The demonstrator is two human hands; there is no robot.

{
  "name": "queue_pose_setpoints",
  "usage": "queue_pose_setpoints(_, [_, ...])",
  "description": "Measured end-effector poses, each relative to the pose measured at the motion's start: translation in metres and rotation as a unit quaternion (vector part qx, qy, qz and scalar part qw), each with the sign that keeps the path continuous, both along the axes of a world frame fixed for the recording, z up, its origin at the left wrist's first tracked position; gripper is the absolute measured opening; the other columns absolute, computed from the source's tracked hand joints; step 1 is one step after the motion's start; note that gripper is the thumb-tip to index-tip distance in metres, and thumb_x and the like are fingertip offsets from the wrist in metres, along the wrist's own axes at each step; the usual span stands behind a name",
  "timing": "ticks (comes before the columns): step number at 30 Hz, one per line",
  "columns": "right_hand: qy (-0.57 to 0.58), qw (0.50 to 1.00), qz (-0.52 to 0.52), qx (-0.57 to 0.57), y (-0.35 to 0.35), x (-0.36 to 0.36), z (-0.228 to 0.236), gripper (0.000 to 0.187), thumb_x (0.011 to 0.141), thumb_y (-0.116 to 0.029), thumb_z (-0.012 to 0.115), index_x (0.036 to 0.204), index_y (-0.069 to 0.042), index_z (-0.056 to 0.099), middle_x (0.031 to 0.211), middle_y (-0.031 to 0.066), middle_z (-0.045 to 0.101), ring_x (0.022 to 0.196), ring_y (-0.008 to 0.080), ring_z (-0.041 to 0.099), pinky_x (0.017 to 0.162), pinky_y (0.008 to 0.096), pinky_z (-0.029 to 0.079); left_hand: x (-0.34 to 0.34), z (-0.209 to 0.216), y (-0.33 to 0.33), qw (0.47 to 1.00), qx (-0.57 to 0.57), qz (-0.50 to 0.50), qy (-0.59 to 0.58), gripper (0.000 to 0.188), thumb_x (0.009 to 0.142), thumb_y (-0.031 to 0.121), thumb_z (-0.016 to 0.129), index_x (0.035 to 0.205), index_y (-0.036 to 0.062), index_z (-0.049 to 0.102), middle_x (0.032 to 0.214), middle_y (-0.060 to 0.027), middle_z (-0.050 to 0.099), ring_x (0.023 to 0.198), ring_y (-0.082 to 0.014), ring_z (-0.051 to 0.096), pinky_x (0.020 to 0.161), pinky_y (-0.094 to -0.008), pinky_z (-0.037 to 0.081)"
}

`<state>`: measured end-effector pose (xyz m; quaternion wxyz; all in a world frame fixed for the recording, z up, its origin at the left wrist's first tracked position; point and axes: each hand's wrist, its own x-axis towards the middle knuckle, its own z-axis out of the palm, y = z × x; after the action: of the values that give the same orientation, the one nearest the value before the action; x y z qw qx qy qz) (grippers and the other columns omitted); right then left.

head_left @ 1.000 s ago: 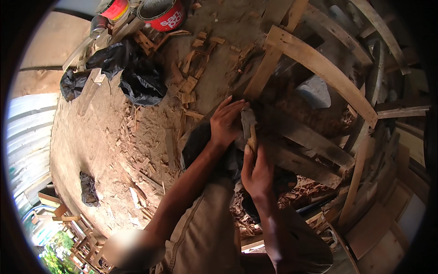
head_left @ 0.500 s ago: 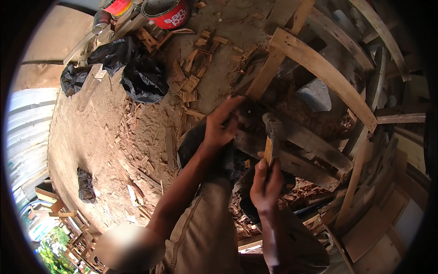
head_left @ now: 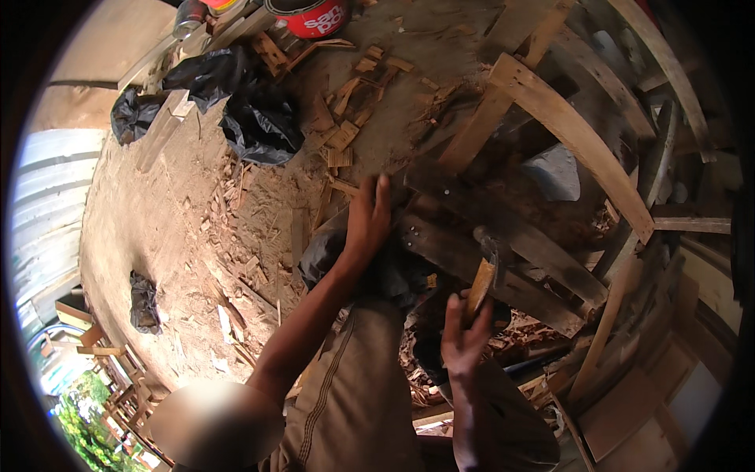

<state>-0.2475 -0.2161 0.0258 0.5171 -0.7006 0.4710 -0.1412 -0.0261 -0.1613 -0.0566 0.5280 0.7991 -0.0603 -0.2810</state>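
Note:
My right hand [head_left: 465, 334] is wrapped round the wooden handle of a hammer [head_left: 482, 282]. The hammer's dark metal head hangs over two dark, weathered boards that run side by side in front of me. On the nearer board [head_left: 464, 256] small shiny spots like nail heads show close to its left end; another bright spot sits on the farther board [head_left: 503, 216]. Beside the left ends of these boards is my left hand [head_left: 368, 224], its fingers stretched out and nothing visible in them. Shadow hides whether its palm touches wood.
A curved wooden piece [head_left: 582, 138] crosses a frame at the right, above a grey block [head_left: 554, 173]. Wood offcuts [head_left: 344, 135] and black plastic bags [head_left: 259, 126] lie on the dirt floor. A red bucket [head_left: 311, 20] stands at the back.
My left hand has drawn back leftward off the boards' ends, its fingers straightening. The hammer has moved slightly right and lower in my right hand. The whole view has shifted a little.

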Motion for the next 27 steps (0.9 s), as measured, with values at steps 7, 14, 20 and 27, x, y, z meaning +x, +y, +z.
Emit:
queue_pose_setpoints(7, [0.110,0.971,0.083,-0.198,-0.029,-0.010,-0.044,0.046,0.081,-0.024,0.083,0.106,0.002,0.054,0.121,0.0210,0.057,0.106,0.0382,0.061,0.085,0.0438,0.052,-0.010,-0.023,0.053,0.904,0.177,-0.149,-0.358,0.059,0.088,0.030,0.067,0.135,-0.0004,0.047,0.136,-0.0262,0.047,0.126,-0.0420,0.047,0.105,-0.0467,0.039])
queue_pose_setpoints(14, [0.062,0.935,0.198,-0.287,-0.048,0.000,-0.048,0.039,0.081,-0.005,0.080,0.107,0.001,0.052,0.139,0.0190,0.044,0.113,0.0334,0.056,0.091,0.0407,0.050,0.001,-0.036,0.060,0.924,0.229,-0.220,-0.213,0.069,0.078,0.026,0.075,0.135,-0.0001,0.045,0.127,-0.0238,0.054,0.121,-0.0414,0.050,0.102,-0.0497,0.039])
queue_pose_setpoints(20, [0.071,0.963,0.167,-0.198,-0.045,0.001,-0.051,0.050,0.077,-0.005,0.081,0.113,-0.001,0.047,0.138,0.0233,0.044,0.124,0.0428,0.051,0.100,0.0472,0.047,0.005,-0.033,0.058,0.930,0.197,-0.212,-0.225,0.063,0.075,0.025,0.076,0.126,0.0001,0.050,0.120,-0.0227,0.057,0.115,-0.0412,0.053,0.096,-0.0492,0.042])
queue_pose_setpoints(27, [0.091,0.953,0.198,-0.211,-0.049,0.006,-0.050,0.058,0.074,-0.006,0.085,0.111,-0.003,0.040,0.136,0.0249,0.047,0.120,0.0407,0.053,0.100,0.0447,0.046,0.006,-0.037,0.054,0.926,0.193,-0.187,-0.266,0.050,0.074,0.029,0.076,0.109,0.0000,0.054,0.106,-0.0222,0.060,0.103,-0.0422,0.057,0.088,-0.0500,0.046])
